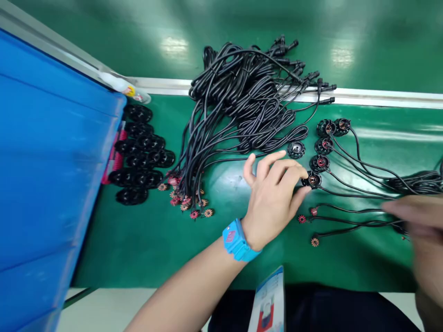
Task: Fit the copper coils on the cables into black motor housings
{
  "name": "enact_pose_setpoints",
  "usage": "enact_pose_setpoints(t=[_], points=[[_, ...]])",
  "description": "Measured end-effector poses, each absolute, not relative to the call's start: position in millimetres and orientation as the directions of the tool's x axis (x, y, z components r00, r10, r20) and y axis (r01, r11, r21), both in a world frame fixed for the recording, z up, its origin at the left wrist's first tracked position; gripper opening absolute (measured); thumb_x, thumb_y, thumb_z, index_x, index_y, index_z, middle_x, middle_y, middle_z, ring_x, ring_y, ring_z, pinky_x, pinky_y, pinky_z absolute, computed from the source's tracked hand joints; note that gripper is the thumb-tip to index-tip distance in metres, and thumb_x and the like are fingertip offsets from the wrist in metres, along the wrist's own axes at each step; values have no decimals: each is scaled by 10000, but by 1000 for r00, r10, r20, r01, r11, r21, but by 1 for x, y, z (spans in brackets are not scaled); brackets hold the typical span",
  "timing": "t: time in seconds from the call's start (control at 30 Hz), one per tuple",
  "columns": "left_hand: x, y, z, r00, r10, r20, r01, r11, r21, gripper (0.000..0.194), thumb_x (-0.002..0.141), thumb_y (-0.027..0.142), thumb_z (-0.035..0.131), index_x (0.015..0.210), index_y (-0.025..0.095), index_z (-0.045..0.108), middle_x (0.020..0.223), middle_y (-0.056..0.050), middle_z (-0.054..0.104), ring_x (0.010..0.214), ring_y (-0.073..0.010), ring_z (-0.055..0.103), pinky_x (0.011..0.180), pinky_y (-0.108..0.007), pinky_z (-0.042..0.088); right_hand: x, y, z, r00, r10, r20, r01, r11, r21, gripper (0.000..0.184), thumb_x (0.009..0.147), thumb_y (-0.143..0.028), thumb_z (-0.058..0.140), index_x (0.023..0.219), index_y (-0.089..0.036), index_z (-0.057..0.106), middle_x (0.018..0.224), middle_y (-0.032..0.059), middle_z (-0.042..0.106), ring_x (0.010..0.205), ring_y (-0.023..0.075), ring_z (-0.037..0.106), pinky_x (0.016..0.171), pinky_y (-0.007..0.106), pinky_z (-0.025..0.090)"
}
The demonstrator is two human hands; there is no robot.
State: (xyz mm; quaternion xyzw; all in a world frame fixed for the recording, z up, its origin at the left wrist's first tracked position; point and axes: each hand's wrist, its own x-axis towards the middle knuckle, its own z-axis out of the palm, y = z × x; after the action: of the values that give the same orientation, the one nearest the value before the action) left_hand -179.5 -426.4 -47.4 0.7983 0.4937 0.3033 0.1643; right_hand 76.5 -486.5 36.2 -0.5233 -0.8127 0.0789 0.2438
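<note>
My left hand (272, 196), with a blue watch (238, 240) on its wrist, pinches a black round housing (314, 180) between thumb and index finger. Copper windings show inside that housing, and a black cable runs from it to the right. Close above it lie several similar housings, one with a red-wound core (320, 163). A housing without a cable (296, 149) rests just above my fingers. My right hand (427, 240) is at the right edge, smeared by motion, near loose cables ending in small red and copper cores (314, 241). Its fingers cannot be made out.
A big heap of coiled black cables (242, 97) covers the table's middle, their wound ends bunched at lower left. Stacked black housings (138, 159) stand beside a blue bin (51, 175). A bottle (119, 84) lies by the metal rail (380, 97). More coils (418, 182) are at right.
</note>
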Motion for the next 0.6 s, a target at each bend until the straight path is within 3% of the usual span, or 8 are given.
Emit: enact_pose_setpoints(t=[0.1,0.23,0.4,0.47,0.6], points=[[-182,-427,-43,326,878,351,699,-474,535,112,955,368,758,935,276,698,1074,-16,745,1312,-296,576,1214,-543,196,61,-480,11,-491,838,238,805,541,-242,147,956,-148,688,1096,-194,683,961,42,745,763,168,662,765,349,538],[-186,-431,-36,361,870,335,668,-492,558,188,954,464,741,924,278,741,1051,-30,736,1303,-303,568,1215,-551,196,49,-475,-19,-570,806,160,808,586,-69,120,997,-166,632,1102,-141,683,953,71,724,803,207,633,747,392,474],[-184,-435,-34,453,837,308,583,-539,608,559,743,738,828,1063,282,775,1165,-70,706,1362,-361,514,1237,-576,176,53,-479,-11,-455,854,251,802,516,-301,41,997,-165,635,1035,-174,621,988,46,724,832,182,624,785,360,482],[-181,-436,-34,495,820,287,557,-553,620,657,669,758,866,1122,291,776,1243,-85,686,1407,-382,473,1242,-584,173,55,-480,-3,-410,867,283,786,493,-372,67,989,-153,646,1019,-190,600,963,22,724,802,163,611,795,342,488],[-174,-439,-31,526,820,227,537,-527,658,472,777,598,877,1152,326,789,1345,-86,659,1459,-385,424,1233,-591,228,57,-480,5,-402,862,307,754,502,-423,82,993,-142,638,1011,-212,598,929,5,726,791,151,629,750,325,494]])
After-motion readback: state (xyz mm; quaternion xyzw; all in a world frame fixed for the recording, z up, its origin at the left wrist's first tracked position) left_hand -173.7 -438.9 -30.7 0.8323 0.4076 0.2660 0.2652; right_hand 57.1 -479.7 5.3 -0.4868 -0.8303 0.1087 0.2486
